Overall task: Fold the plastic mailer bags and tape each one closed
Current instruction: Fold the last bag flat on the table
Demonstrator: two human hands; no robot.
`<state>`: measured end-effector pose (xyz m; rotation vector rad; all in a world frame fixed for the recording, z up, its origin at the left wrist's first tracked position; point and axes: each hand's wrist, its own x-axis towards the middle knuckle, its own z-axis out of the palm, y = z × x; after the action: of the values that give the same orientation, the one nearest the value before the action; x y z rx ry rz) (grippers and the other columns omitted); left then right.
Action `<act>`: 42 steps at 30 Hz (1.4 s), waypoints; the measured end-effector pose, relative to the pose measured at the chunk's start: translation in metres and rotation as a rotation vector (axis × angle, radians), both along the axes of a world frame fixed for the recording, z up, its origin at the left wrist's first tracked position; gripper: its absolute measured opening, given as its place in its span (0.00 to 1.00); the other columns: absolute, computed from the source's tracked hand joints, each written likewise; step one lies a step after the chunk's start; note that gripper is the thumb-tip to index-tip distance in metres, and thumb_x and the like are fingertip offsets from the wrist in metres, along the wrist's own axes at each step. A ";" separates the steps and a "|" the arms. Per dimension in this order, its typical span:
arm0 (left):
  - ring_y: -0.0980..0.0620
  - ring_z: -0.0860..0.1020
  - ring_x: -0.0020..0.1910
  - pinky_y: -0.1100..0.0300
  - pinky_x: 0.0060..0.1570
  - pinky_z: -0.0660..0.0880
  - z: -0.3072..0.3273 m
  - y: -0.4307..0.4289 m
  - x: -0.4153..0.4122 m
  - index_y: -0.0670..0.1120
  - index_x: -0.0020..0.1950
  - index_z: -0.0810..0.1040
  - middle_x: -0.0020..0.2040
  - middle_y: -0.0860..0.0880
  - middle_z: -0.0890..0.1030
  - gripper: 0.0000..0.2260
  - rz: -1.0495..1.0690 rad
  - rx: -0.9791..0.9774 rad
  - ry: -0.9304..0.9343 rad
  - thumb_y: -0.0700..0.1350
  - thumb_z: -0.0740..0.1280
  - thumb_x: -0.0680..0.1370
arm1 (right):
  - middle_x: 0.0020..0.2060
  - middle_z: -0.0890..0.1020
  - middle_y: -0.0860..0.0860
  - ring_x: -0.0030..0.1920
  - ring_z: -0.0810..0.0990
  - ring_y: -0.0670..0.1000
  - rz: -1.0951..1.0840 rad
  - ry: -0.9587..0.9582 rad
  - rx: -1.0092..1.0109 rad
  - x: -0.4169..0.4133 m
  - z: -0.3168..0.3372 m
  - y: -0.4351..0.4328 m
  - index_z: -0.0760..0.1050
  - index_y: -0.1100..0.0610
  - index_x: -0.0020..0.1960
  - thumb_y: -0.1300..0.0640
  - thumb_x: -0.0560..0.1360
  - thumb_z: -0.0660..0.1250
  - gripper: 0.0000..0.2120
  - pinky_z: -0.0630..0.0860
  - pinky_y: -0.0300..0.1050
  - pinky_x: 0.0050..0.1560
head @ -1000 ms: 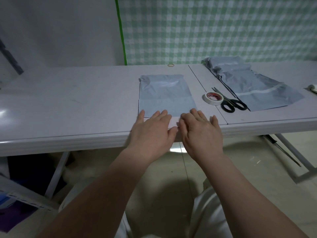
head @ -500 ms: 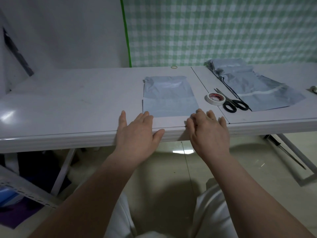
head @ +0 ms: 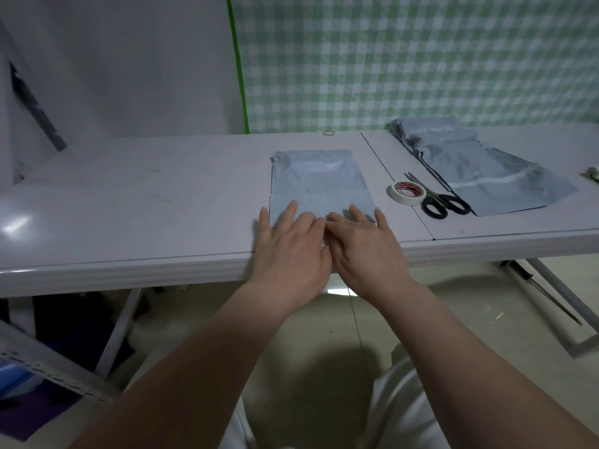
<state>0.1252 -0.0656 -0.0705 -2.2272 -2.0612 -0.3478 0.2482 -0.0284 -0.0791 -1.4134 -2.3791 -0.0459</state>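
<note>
A grey plastic mailer bag [head: 319, 181] lies flat on the white table [head: 146, 202], with a fold line across its near part. My left hand [head: 291, 247] and my right hand [head: 364, 244] lie side by side, fingers straight, flat on the bag's near edge. Their index fingers touch each other. To the right sit a roll of white tape [head: 406, 192] and black-handled scissors [head: 442, 204]. A pile of more grey mailer bags [head: 476, 166] lies at the far right.
A rubber band [head: 329, 133] rests at the table's back edge. A green checked cloth [head: 421, 59] hangs behind. A small object [head: 593, 173] sits at the right border. Table legs [head: 557, 286] and a metal shelf rail [head: 48, 377] stand below.
Both hands were spread apart along the table's front edge half a second ago. They have come together in the middle and now press flat on the bag's near edge.
</note>
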 end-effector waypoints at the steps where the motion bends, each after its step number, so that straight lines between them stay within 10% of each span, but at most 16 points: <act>1: 0.50 0.49 0.77 0.41 0.73 0.42 -0.002 0.000 0.000 0.51 0.72 0.62 0.69 0.55 0.66 0.20 0.008 -0.001 -0.001 0.52 0.50 0.81 | 0.59 0.78 0.45 0.69 0.67 0.54 -0.002 0.008 0.007 0.001 -0.002 0.000 0.75 0.51 0.60 0.48 0.75 0.38 0.29 0.56 0.54 0.69; 10: 0.49 0.55 0.75 0.42 0.73 0.44 -0.002 -0.002 -0.011 0.50 0.70 0.68 0.68 0.52 0.69 0.21 0.079 0.018 0.062 0.55 0.49 0.81 | 0.65 0.74 0.42 0.75 0.57 0.54 -0.164 0.008 -0.070 0.013 0.002 -0.001 0.77 0.49 0.58 0.51 0.81 0.52 0.16 0.50 0.56 0.73; 32: 0.49 0.67 0.68 0.42 0.72 0.52 0.016 0.004 -0.048 0.47 0.57 0.79 0.59 0.50 0.76 0.19 0.167 0.042 0.065 0.53 0.51 0.80 | 0.47 0.82 0.55 0.60 0.74 0.59 -0.353 0.076 0.039 0.029 0.015 0.014 0.81 0.60 0.45 0.55 0.76 0.50 0.21 0.62 0.55 0.66; 42: 0.52 0.48 0.77 0.39 0.73 0.40 0.010 0.072 -0.022 0.56 0.78 0.44 0.79 0.54 0.50 0.26 -0.114 -0.274 0.047 0.50 0.51 0.82 | 0.68 0.70 0.52 0.68 0.67 0.55 0.085 0.121 -0.396 -0.027 0.024 0.055 0.67 0.54 0.67 0.47 0.82 0.45 0.21 0.58 0.56 0.68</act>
<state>0.1033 0.0067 -0.0606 -2.4852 -2.0726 -0.0190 0.2215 0.0268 -0.0552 -1.4273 -2.4317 0.5441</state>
